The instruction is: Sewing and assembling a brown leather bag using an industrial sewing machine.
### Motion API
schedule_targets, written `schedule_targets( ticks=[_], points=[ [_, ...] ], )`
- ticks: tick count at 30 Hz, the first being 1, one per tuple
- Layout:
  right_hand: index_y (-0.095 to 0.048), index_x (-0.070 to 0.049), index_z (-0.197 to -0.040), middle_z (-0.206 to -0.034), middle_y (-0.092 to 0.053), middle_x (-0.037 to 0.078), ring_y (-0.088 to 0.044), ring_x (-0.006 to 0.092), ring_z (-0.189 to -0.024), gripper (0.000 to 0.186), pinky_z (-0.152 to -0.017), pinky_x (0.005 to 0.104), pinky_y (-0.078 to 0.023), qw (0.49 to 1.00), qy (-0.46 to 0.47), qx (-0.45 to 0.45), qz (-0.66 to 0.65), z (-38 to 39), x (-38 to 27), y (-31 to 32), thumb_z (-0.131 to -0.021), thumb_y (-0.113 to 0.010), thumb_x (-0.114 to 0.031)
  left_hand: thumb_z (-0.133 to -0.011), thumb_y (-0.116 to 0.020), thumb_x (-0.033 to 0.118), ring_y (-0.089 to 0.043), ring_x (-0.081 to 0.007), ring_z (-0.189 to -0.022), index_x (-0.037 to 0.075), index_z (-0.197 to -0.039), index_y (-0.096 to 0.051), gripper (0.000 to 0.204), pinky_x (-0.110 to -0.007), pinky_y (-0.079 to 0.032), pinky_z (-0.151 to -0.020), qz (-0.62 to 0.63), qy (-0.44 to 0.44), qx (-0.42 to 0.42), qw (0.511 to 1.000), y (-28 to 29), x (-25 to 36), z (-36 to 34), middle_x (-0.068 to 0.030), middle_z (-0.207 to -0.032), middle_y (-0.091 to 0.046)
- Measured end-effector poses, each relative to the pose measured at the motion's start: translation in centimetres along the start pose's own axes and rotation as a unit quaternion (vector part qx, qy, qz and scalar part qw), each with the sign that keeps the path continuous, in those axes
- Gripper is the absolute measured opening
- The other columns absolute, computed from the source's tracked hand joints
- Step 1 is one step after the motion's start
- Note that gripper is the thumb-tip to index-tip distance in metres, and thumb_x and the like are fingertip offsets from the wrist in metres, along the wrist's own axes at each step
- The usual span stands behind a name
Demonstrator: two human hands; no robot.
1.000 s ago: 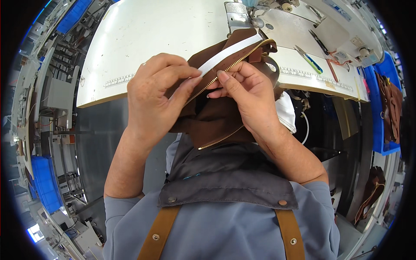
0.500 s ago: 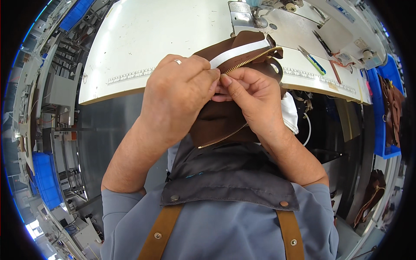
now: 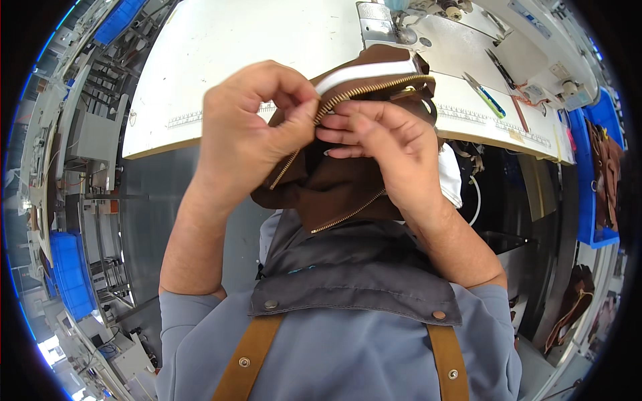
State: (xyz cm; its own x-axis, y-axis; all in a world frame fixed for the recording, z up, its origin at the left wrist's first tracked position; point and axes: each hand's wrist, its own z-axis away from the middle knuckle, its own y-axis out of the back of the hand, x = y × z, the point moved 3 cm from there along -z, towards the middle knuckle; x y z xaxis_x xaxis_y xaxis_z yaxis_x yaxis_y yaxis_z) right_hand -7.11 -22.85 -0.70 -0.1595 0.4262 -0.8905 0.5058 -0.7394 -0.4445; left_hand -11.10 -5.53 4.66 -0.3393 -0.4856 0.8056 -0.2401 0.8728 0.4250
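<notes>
Between my hands lies a brown piece of cloth or soft leather [image 3: 334,190] with a brass-toothed zipper [image 3: 374,85] curving along its upper edge. A white strip [image 3: 374,70] runs beside the teeth, and a metal zipper pull [image 3: 403,92] shows near the right end. My left hand [image 3: 251,120] pinches the zipper edge between thumb and forefinger, left of the middle. My right hand [image 3: 394,137] rests against the piece just under the teeth, its fingers loosely stretched and slightly apart. A second toothed edge [image 3: 348,217] hangs toward my lap.
A white sewing table [image 3: 221,67] with a printed ruler lies ahead, a sewing machine [image 3: 535,60] at its right. Green-blue snips [image 3: 485,97], black tweezers [image 3: 500,67] and a reddish-brown stick [image 3: 518,112] lie near it. A blue bin [image 3: 587,200] with brown pieces stands far right.
My left hand has moved left and drawn the zipper edge with it, baring more teeth. My right hand's fingers have loosened from their pinch on the zipper.
</notes>
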Motion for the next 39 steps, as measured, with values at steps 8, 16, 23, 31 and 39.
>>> schedule_targets(
  ticks=[8, 16, 23, 31, 39],
  points=[
    [-0.063, 0.000, -0.094, -0.086, -0.074, 0.012, -0.074, 0.0174, -0.079, 0.019, -0.063, 0.0253, -0.058, 0.995, -0.017, -0.012, 0.096, -0.3, -0.5, 0.9, -0.101, -0.063, -0.017, -0.081, -0.068, -0.007, -0.058, -0.0082, -0.074, 0.000, -0.086, -0.065, 0.009, -0.023, -0.048, -0.070, -0.033, -0.033, -0.010, 0.999, -0.9, -0.5, 0.4, -0.0015, -0.085, -0.066],
    [-0.063, -0.001, -0.093, -0.085, -0.074, 0.012, -0.074, 0.0173, -0.078, 0.017, -0.063, 0.0244, -0.057, 0.998, -0.004, 0.002, 0.069, -0.1, -0.3, 1.4, -0.100, -0.064, -0.016, -0.087, -0.072, -0.001, -0.063, -0.0085, -0.078, -0.002, -0.096, -0.070, 0.010, -0.023, -0.050, -0.069, -0.096, -0.003, 0.264, 0.960, 6.3, -3.3, 0.4, -0.0028, -0.086, -0.069],
    [-0.064, 0.000, -0.099, -0.088, -0.074, 0.011, -0.073, 0.0156, -0.079, 0.014, -0.064, 0.0230, -0.056, 0.997, 0.001, -0.016, 0.071, -0.3, 0.3, 1.1, -0.100, -0.065, -0.014, -0.070, -0.087, 0.008, -0.062, -0.0192, -0.102, 0.002, -0.098, -0.072, 0.032, -0.032, -0.046, -0.091, -0.096, -0.118, 0.008, 0.988, 3.3, -0.8, 1.0, -0.0064, -0.107, -0.065],
    [-0.065, 0.000, -0.099, -0.087, -0.073, 0.009, -0.072, 0.0133, -0.076, 0.013, -0.064, 0.0221, -0.054, 0.998, 0.008, -0.017, 0.063, 0.0, 0.4, 1.2, -0.099, -0.066, -0.014, -0.075, -0.082, 0.006, -0.060, -0.0164, -0.090, 0.005, -0.083, -0.072, 0.012, -0.031, -0.047, -0.084, -0.252, -0.199, 0.008, 0.947, -0.8, 0.4, 0.6, -0.0048, -0.097, -0.064],
    [-0.065, 0.000, -0.098, -0.086, -0.073, 0.008, -0.071, 0.0129, -0.076, 0.013, -0.064, 0.0223, -0.054, 0.998, 0.002, -0.013, 0.065, -0.1, 0.5, 1.7, -0.099, -0.065, -0.014, -0.088, -0.074, 0.008, -0.061, -0.0193, -0.086, 0.004, -0.087, -0.065, 0.010, -0.032, -0.046, -0.078, -0.285, -0.187, 0.274, 0.899, 5.3, -1.4, 0.8, -0.0043, -0.088, -0.064]
  ],
)
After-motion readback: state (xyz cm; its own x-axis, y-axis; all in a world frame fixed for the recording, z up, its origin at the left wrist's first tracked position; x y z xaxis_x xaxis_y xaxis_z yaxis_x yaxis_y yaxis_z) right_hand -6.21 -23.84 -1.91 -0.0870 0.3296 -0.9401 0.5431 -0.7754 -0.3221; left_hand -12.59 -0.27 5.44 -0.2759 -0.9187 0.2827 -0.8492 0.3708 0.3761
